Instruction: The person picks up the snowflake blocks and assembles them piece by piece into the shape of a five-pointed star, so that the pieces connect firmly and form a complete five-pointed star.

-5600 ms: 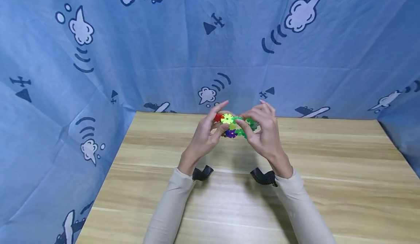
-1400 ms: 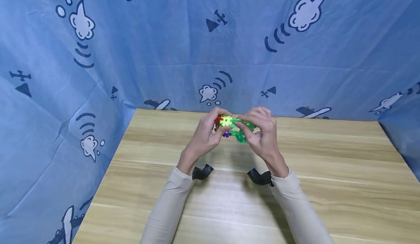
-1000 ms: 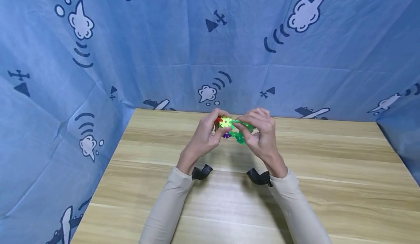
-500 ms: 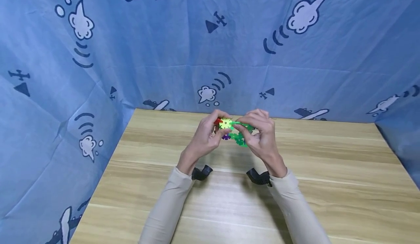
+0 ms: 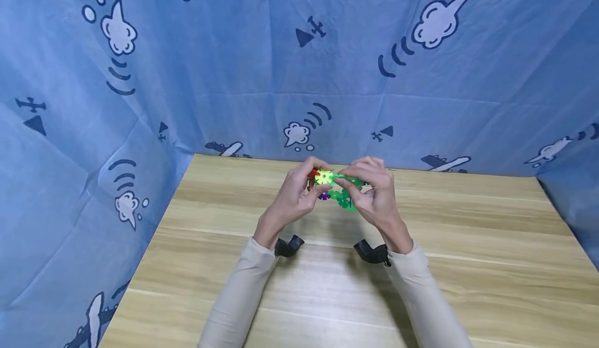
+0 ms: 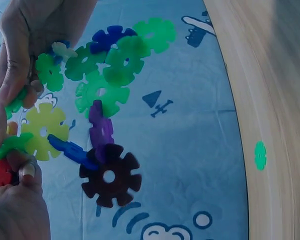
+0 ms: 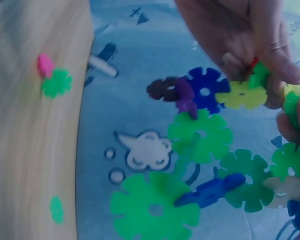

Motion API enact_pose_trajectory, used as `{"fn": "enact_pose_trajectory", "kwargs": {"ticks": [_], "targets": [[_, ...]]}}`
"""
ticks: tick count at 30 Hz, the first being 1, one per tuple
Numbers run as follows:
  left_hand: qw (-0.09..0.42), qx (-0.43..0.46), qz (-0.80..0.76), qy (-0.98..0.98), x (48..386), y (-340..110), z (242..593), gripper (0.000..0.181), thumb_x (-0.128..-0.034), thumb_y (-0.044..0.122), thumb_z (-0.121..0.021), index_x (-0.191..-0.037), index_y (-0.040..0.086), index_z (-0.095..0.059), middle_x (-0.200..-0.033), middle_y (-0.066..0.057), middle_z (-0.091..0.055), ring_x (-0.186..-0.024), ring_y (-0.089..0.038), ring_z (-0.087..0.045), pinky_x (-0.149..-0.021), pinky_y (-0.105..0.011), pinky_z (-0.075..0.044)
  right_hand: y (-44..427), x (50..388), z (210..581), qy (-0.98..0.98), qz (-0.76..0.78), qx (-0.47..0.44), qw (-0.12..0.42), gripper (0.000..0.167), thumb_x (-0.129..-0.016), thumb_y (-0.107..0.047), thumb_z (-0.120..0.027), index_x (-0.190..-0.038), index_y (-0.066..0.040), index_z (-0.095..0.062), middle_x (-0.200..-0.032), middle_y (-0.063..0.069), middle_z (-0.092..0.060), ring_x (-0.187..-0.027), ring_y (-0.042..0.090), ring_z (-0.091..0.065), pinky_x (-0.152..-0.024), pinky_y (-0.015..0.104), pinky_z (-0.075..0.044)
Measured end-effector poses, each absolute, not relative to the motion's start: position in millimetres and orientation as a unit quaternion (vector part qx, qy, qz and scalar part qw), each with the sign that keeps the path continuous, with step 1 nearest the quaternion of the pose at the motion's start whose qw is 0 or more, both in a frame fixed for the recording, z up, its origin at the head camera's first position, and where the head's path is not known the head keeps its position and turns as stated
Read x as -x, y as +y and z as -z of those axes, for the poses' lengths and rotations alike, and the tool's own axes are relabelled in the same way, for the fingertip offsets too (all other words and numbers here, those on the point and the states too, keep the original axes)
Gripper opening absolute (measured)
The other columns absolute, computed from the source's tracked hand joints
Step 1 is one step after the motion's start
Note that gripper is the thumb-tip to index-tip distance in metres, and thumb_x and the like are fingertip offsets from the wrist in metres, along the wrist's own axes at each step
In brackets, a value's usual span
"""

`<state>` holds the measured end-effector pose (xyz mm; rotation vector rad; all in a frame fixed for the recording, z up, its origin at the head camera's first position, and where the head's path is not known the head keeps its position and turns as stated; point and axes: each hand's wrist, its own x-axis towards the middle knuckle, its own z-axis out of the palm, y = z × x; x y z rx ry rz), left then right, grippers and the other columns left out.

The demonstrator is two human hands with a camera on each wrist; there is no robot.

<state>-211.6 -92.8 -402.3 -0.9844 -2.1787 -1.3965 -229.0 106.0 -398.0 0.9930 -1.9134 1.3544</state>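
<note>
Both hands hold a joined chain of notched plastic snowflake discs above the wooden table. My left hand [image 5: 292, 192] pinches the end with the yellow disc [image 5: 323, 177] and a red disc [image 6: 1, 171]. Close beside it, my right hand [image 5: 374, 189] pinches a small green disc [image 7: 292, 107], seen nearly edge-on against the yellow one. Between the hands the chain loops down through another yellow disc [image 6: 45, 131], a blue disc [image 7: 205, 90], a purple disc [image 6: 101, 130], a dark brown disc [image 6: 110, 176] and several green discs [image 7: 200, 135]. Fingers hide part of the joint.
Pale wooden table [image 5: 210, 275] lies below, with a blue printed curtain [image 5: 262, 51] behind and at the sides. Black wrist mounts [image 5: 372, 252] sit under both wrists. In the right wrist view a pink disc [image 7: 45, 65] and loose green discs [image 7: 56, 210] show on the wood.
Since the earliest frame, the raised fingers of both hands have curled in, and the green disc at the right fingertips has turned edge-on. Over the last second, hands and chain have barely moved.
</note>
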Motion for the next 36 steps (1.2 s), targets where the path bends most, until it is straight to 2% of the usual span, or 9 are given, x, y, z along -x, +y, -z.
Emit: {"fn": "enact_pose_trajectory", "kwargs": {"ticks": [4, 11, 20, 28, 36], "targets": [[0.191, 0.341, 0.499, -0.773, 211.2, -90.7, 403.0, 0.028, -0.0963, 0.004, -0.071, -0.121, -0.002, -0.059, -0.093, -0.011, -0.064, -0.067, -0.009, -0.045, -0.059, -0.02, -0.04, 104.1, 228.7, 398.2, -0.712, -0.515, -0.367, 0.304, 0.013, -0.075, 0.007, -0.086, -0.083, -0.003, -0.08, -0.074, 0.012, -0.076, -0.078, 0.016, -0.062, -0.089, 0.025, -0.033], [0.202, 0.327, 0.504, -0.773, 212.2, -89.8, 403.9, 0.027, -0.097, 0.004, -0.07, -0.121, -0.002, -0.059, -0.093, -0.011, -0.065, -0.068, -0.009, -0.047, -0.059, -0.021, -0.042, 99.2, 228.8, 399.9, -0.71, -0.48, -0.37, 0.36, 0.006, -0.079, 0.0, -0.084, -0.082, -0.004, -0.081, -0.071, 0.011, -0.075, -0.074, 0.025, -0.063, -0.088, 0.025, -0.034], [0.186, 0.346, 0.502, -0.771, 212.8, -91.2, 402.4, 0.029, -0.0951, 0.001, -0.072, -0.121, -0.001, -0.059, -0.094, -0.01, -0.064, -0.067, -0.008, -0.044, -0.058, -0.02, -0.039, 103.3, 229.0, 398.1, -0.707, -0.518, -0.371, 0.306, 0.015, -0.074, 0.01, -0.085, -0.082, -0.002, -0.081, -0.073, 0.012, -0.076, -0.076, 0.016, -0.062, -0.081, 0.023, -0.032], [0.194, 0.331, 0.505, -0.773, 212.9, -89.5, 403.8, 0.028, -0.0964, 0.004, -0.071, -0.121, -0.002, -0.059, -0.093, -0.01, -0.064, -0.067, -0.008, -0.044, -0.058, -0.02, -0.039, 101.9, 229.9, 398.8, -0.704, -0.505, -0.376, 0.328, 0.013, -0.075, 0.009, -0.086, -0.082, -0.001, -0.081, -0.071, 0.012, -0.075, -0.072, 0.021, -0.061, -0.076, 0.021, -0.034], [0.168, 0.335, 0.509, -0.775, 213.4, -91.5, 405.6, 0.029, -0.0951, 0.003, -0.072, -0.121, -0.001, -0.059, -0.09, -0.01, -0.063, -0.067, -0.007, -0.046, -0.058, -0.021, -0.041, 104.9, 229.4, 400.3, -0.709, -0.509, -0.38, 0.308, 0.017, -0.073, 0.011, -0.086, -0.081, -0.003, -0.082, -0.072, 0.01, -0.076, -0.07, 0.017, -0.06, -0.075, 0.021, -0.034]]}}
